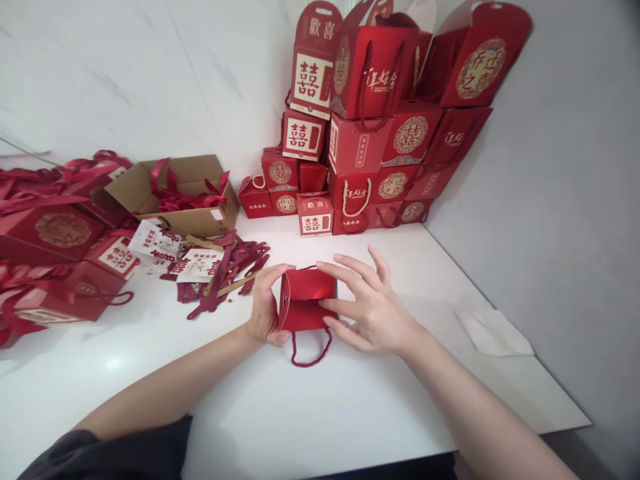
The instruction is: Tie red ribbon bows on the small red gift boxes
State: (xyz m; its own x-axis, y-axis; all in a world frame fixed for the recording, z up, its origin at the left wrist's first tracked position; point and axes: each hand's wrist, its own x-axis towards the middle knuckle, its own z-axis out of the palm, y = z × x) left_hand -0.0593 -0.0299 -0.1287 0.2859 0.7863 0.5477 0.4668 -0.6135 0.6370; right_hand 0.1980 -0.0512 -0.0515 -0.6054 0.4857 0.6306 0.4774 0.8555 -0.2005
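A small red gift box (307, 315) with a dark red rope handle (311, 364) is between my hands at the middle of the white table. Its top shows a dark gap between two red flaps, and the handle hangs toward me. My left hand (267, 307) grips the box's left side, thumb at the near edge and fingers at the far edge. On the right side, my right hand (373, 307) has its fingers spread, with the fingertips touching the flaps and right edge.
Stacked red gift boxes (360, 147) stand against the wall. To the left lie dark red ribbons (235, 267), white printed cards (200, 265), a brown cardboard box (193, 221) holding ribbons, and more ribboned red boxes (60, 233). A white tissue (495, 332) lies near the right table edge.
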